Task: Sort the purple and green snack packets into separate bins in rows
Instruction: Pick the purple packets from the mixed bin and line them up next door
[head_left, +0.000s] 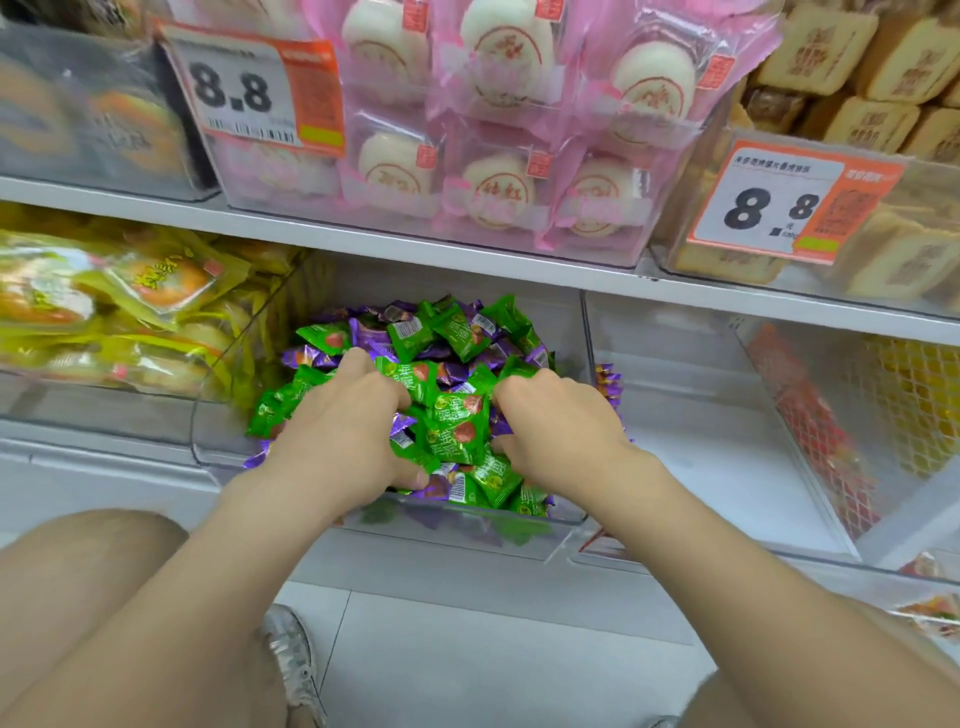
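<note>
A clear plastic bin (218, 447) on the lower shelf holds a mixed heap of green snack packets (457, 426) and purple snack packets (363, 332). Both hands are dug into the heap near its front. My left hand (343, 436) has its fingers curled into the packets, thumb low by the bin's front wall. My right hand (561, 421) does the same on the right side, fingers buried among green and purple packets. Between the hands sits a clump of green packets. A few purple packets (608, 384) lie in the neighbouring clear bin (701, 467) to the right.
A bin of yellow packets (104, 312) stands at left, a bin with red netted goods (831, 441) at far right. The shelf above (363, 244) carries pink-wrapped buns, brown cakes and 8.8 price tags. My knees and a shoe show over the tiled floor below.
</note>
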